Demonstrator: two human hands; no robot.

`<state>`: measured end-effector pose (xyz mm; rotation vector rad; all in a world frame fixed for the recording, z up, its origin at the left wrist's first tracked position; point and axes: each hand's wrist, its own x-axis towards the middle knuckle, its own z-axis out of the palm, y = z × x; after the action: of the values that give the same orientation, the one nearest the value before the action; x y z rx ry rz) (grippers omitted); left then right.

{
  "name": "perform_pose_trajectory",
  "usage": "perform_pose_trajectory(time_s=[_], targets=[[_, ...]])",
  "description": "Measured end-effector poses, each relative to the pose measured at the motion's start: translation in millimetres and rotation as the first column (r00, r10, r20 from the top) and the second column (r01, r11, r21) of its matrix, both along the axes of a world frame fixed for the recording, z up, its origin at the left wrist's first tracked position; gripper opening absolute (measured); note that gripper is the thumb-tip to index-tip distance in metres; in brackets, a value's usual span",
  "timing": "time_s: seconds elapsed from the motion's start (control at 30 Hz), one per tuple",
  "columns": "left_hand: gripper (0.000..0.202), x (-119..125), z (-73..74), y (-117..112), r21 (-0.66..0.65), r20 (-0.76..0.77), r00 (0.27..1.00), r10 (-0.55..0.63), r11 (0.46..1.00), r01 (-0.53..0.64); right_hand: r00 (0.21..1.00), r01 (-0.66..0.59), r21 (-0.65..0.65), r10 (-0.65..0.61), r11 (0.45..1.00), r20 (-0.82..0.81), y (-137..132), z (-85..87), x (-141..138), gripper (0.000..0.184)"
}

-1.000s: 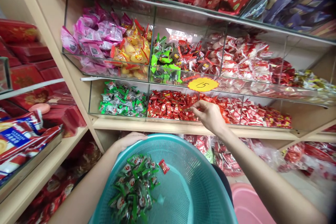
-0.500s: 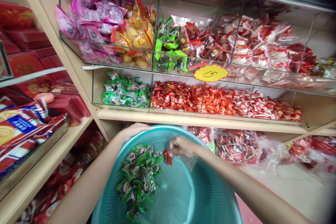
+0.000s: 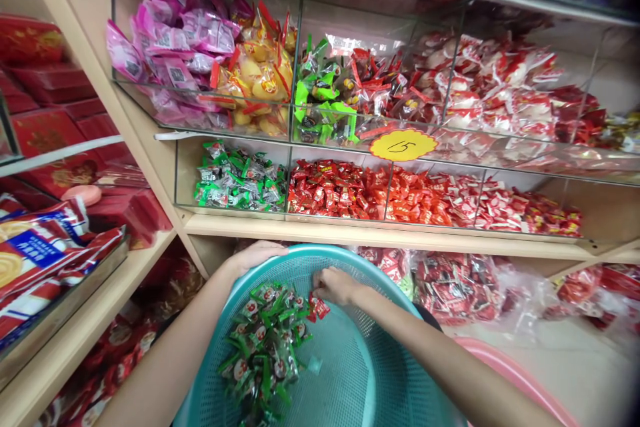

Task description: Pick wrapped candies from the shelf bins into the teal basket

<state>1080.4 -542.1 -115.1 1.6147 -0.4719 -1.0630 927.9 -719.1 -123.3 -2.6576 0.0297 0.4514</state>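
My left hand [image 3: 259,254] grips the far left rim of a teal plastic mesh basket [image 3: 345,373]. Inside the basket, on its left side, lies a heap of green-wrapped candies [image 3: 267,340]. My right hand [image 3: 334,285] reaches in over the far right part of the basket, fingers closed. A red-wrapped candy [image 3: 319,309] shows just below those fingers, pinched in them and close to the right edge of the green heap. The fingertips are partly hidden by the curled hand.
Behind the basket, a wooden shelf [image 3: 350,233] has clear bins of green candies [image 3: 240,177], red candies [image 3: 327,187] and orange-red candies [image 3: 415,193]. A yellow price tag [image 3: 403,145] hangs above. Bagged candy [image 3: 455,287] lies below; a pink tub [image 3: 520,373] stands right, biscuit packs [image 3: 45,247] left.
My right hand has moved slightly left with the red candy, closer to the green heap. My left hand stays on the rim. More of the pink tub shows at right.
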Motion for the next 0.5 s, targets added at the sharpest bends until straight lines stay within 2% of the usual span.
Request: perform_pose_trajectory(time_s=[0.1,0.23,0.33,0.4,0.5], targets=[[0.037,0,1.0,0,0.001,0.041,0.999,-0.012,1.0,0.012,0.995,0.012,-0.075,-0.004,0.997,0.103,-2,27.1,-4,0.014],[0.036,1,0.4,0,-0.011,0.036,0.999,-0.024,1.0,0.025,0.955,-0.03,-0.015,0.033,0.999,0.296,-16,87.4,-9,0.017],[0.034,1,0.2,0,-0.019,0.014,0.999,-0.033,0.999,0.033,0.892,0.092,-0.034,-0.067,0.995,0.447,-34,125.6,-7,0.018],[0.034,0,0.5,0,-0.022,0.014,0.999,-0.029,0.999,0.03,0.83,0.234,-0.141,-0.122,0.962,0.545,-45,138.4,-2,0.014],[0.036,0,0.8,1,-0.011,0.041,0.999,-0.028,1.0,0.028,0.782,0.372,-0.334,-0.099,0.866,0.615,-57,141.4,9,0.01]])
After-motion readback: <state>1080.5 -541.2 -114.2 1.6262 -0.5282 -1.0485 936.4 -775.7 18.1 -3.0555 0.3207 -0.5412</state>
